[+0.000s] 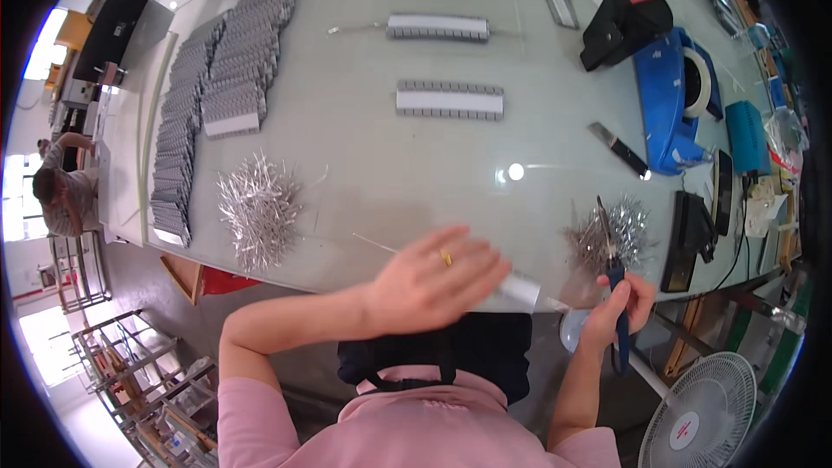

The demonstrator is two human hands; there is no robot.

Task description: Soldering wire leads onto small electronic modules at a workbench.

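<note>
My left hand [438, 284], a ring on one finger, lies palm down near the table's front edge with its fingers stretched out. It covers most of a grey-and-white strip; only the strip's white end [520, 289] shows past the fingertips. A thin wire [374, 243] sticks out on the hand's other side. My right hand [626, 305] is closed round the blue handles of dark, slim-tipped long-nose pliers [617, 282]. Their jaws point away from me, over a pile of thin silvery wire pieces [637, 230].
Two grey strips with white faces, a far one [438, 28] and a nearer one [449, 100], lie mid-table. Stacked grey strips [186, 130] and another wire pile [260, 212] are left. A blue tape dispenser [663, 104], cutter knife [620, 149] and fan [702, 416] are right.
</note>
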